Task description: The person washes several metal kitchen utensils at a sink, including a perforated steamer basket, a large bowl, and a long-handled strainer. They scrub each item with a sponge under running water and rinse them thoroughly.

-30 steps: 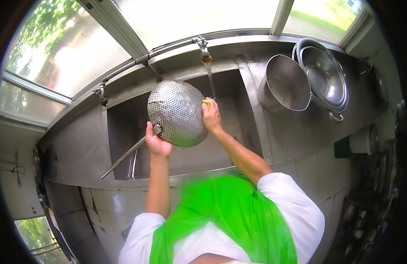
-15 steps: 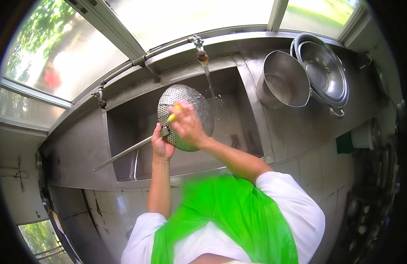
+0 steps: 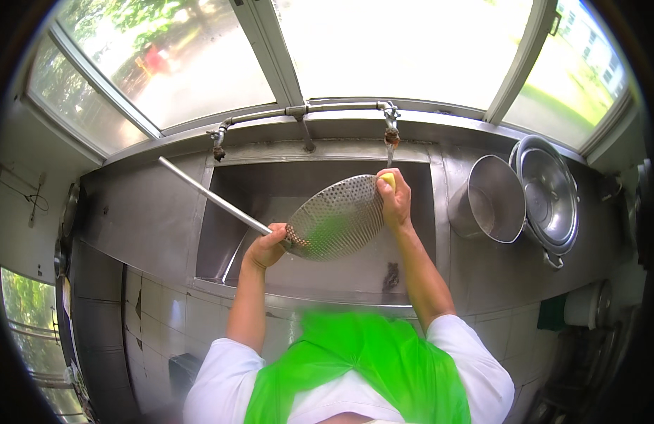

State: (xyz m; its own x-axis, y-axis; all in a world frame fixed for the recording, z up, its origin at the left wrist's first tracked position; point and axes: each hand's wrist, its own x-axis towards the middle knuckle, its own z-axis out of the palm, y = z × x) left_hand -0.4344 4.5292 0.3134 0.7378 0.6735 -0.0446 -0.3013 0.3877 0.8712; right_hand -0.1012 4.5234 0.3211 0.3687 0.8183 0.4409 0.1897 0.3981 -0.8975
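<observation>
A large round skimmer [image 3: 334, 219], perforated metal with a long pale handle [image 3: 214, 196], is held tilted over the sink [image 3: 284, 164]. My left hand [image 3: 265, 247] is closed around it where the handle meets the disc. The handle points up and left. At the skimmer's far right rim, my right hand [image 3: 395, 201] is closed on a yellow sponge [image 3: 389, 179], pressed against the edge. Part of the sponge is hidden by the fingers. Just beyond this hand, water runs from the right tap [image 3: 390, 127].
A second tap [image 3: 217, 143] stands at the left on the same wall pipe [image 3: 270, 114]. Right of the sink sit a deep metal pot [image 3: 475, 205] and stacked metal basins [image 3: 552, 191]. A dark scrap [image 3: 391, 277] lies in the sink near its front.
My right hand has gone from the middle of the disc to its right rim with the sponge. The skimmer has tilted, its handle swinging upward. My view has shifted too.
</observation>
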